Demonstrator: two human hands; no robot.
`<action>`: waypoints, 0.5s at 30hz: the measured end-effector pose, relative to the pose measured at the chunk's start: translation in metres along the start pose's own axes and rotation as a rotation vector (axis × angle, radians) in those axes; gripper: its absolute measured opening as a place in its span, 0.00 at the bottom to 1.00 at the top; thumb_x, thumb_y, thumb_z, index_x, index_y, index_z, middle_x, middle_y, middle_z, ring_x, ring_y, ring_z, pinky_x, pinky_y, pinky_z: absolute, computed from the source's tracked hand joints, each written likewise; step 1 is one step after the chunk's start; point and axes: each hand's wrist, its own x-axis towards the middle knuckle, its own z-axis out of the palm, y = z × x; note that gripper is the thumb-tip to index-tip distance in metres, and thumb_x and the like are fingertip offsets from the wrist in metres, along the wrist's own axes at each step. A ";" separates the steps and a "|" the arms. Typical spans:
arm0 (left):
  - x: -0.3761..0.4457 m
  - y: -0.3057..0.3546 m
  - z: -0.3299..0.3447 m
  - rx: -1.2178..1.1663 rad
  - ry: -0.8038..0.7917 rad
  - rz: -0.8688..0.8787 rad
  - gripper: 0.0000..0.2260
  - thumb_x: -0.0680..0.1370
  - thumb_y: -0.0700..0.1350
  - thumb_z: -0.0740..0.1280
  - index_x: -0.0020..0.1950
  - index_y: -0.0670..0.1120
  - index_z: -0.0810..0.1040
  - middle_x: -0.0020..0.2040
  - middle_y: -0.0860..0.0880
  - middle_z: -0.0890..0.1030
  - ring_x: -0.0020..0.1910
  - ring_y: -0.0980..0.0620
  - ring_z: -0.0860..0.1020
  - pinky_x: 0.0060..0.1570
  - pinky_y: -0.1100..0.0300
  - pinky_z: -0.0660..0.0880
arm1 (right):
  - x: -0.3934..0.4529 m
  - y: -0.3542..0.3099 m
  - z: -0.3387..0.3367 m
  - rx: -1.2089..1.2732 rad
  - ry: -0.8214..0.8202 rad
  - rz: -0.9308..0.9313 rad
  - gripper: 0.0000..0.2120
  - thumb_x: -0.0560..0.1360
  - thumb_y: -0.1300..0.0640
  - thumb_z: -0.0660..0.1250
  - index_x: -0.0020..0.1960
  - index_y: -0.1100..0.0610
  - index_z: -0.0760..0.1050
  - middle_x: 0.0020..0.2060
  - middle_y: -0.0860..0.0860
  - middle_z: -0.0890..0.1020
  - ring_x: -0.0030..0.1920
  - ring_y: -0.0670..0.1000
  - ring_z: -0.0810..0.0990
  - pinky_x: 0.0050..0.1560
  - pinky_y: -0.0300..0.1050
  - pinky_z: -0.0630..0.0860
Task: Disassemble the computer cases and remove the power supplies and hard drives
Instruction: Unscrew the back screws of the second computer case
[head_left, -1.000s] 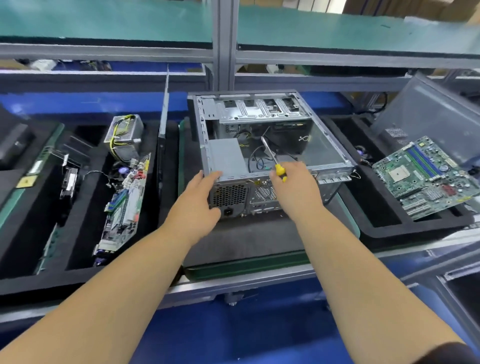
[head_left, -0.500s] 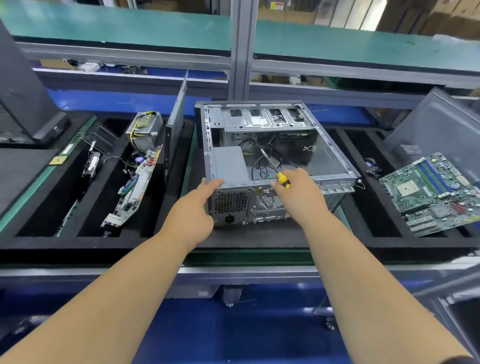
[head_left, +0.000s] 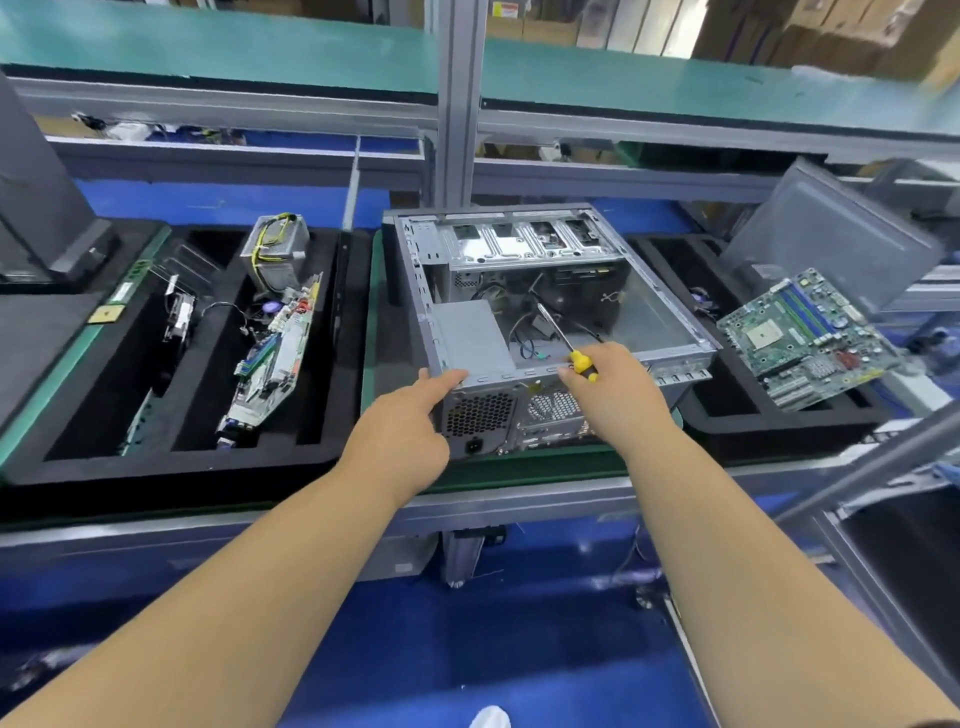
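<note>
An open grey computer case lies on its side on the green mat, its rear panel toward me. A grey power supply sits in its near left corner, with loose cables beside it. My left hand rests on the case's near left corner, fingers reaching onto the top edge by the power supply. My right hand grips a yellow-and-black screwdriver at the rear top edge; its shaft points up into the case.
Black foam trays flank the case. The left tray holds a removed power supply and a motherboard on edge. A green motherboard leans on the right tray, a grey side panel behind it. A metal upright stands behind.
The view has pulled back and tilted up a little. My left hand's fingers slid further onto the case's top edge; my right hand keeps the screwdriver at the rear edge.
</note>
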 end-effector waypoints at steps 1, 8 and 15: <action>-0.002 0.000 0.000 0.013 -0.015 0.010 0.40 0.71 0.32 0.59 0.74 0.69 0.61 0.77 0.49 0.66 0.52 0.54 0.80 0.46 0.56 0.79 | -0.006 -0.002 -0.001 0.003 0.000 0.006 0.11 0.81 0.48 0.63 0.48 0.54 0.74 0.51 0.49 0.73 0.44 0.52 0.74 0.44 0.46 0.68; -0.022 -0.028 0.008 -0.331 -0.096 0.057 0.40 0.76 0.32 0.57 0.77 0.67 0.53 0.76 0.56 0.64 0.68 0.54 0.71 0.53 0.69 0.69 | -0.074 -0.006 0.027 0.352 0.341 0.166 0.10 0.78 0.50 0.67 0.42 0.55 0.71 0.42 0.50 0.73 0.38 0.47 0.71 0.38 0.41 0.67; -0.043 -0.063 0.035 -0.477 -0.028 -0.287 0.18 0.80 0.40 0.61 0.67 0.54 0.73 0.59 0.56 0.80 0.52 0.60 0.78 0.48 0.67 0.75 | -0.128 0.002 0.103 0.616 -0.033 0.435 0.11 0.80 0.51 0.62 0.44 0.55 0.77 0.38 0.53 0.80 0.36 0.52 0.72 0.40 0.48 0.71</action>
